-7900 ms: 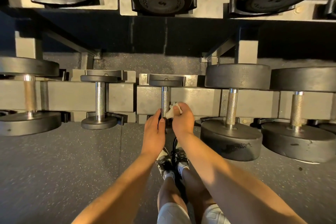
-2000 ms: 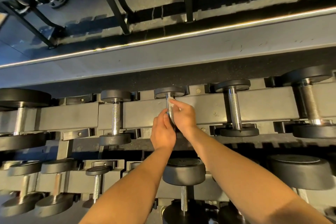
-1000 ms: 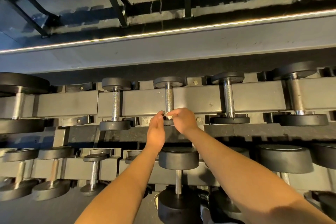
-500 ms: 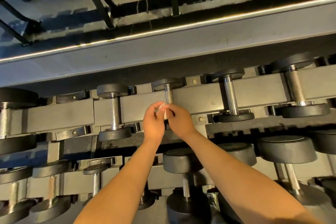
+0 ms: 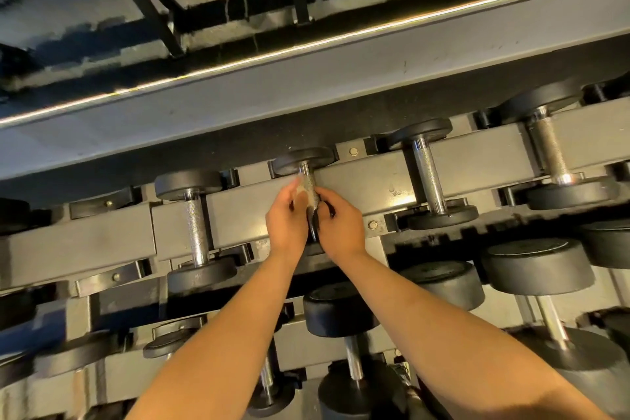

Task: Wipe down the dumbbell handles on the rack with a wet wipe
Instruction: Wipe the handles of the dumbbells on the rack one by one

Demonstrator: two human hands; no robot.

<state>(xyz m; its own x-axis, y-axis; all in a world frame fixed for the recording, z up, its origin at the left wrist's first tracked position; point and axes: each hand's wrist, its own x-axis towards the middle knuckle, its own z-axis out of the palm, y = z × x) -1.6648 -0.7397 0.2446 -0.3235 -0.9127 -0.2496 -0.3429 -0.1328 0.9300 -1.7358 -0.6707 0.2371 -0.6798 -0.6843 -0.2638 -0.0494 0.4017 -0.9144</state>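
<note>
Four black-headed steel dumbbells (image 5: 195, 225) sit whole along the upper tier of the grey metal rack (image 5: 102, 242). On the second one's knurled steel handle (image 5: 308, 186), the left hand (image 5: 286, 223) pinches a small white wet wipe (image 5: 301, 190) against the steel. The right hand (image 5: 342, 227) curls round the handle's near end.

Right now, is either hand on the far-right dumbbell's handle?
No: the left hand, pinching the wet wipe, and the right hand are at the small middle dumbbell's handle; the far-right handle is bare.
</note>
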